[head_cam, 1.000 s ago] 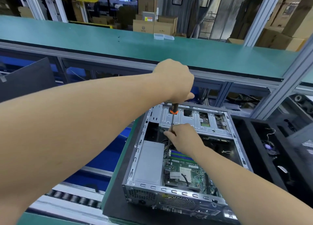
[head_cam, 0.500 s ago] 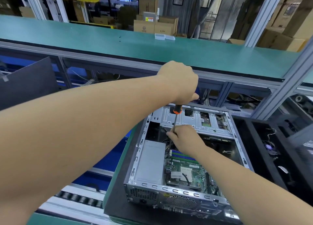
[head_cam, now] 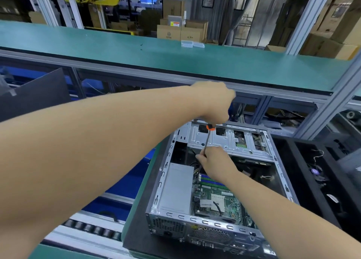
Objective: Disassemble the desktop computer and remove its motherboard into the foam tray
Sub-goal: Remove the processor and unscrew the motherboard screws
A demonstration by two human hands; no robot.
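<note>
The open computer case (head_cam: pixel 214 182) is seen lying on a dark mat (head_cam: pixel 136 235) at the edge of the green bench, its side panel off. The handle of a screwdriver (head_cam: pixel 207 139) is gripped from above in the left hand (head_cam: pixel 212 100), fingers curled round it so that only the orange collar and the thin shaft are shown below the fist. The shaft is pinched low down by the fingertips of the right hand (head_cam: pixel 214 161), which is held inside the case; the tip is hidden behind that hand. The motherboard (head_cam: pixel 216 198) is still seated on the case floor, partly covered by the right forearm. A grey power supply (head_cam: pixel 175 188) is fitted along the case's left wall, just beside the board, and a metal drive cage (head_cam: pixel 230 139) spans the far end. A black foam tray (head_cam: pixel 320 180) is placed just right of the case, with a small fan (head_cam: pixel 315 172) in one compartment. A raised green shelf (head_cam: pixel 175 61) crosses behind, and cardboard boxes (head_cam: pixel 181 32) are stacked beyond it.
</note>
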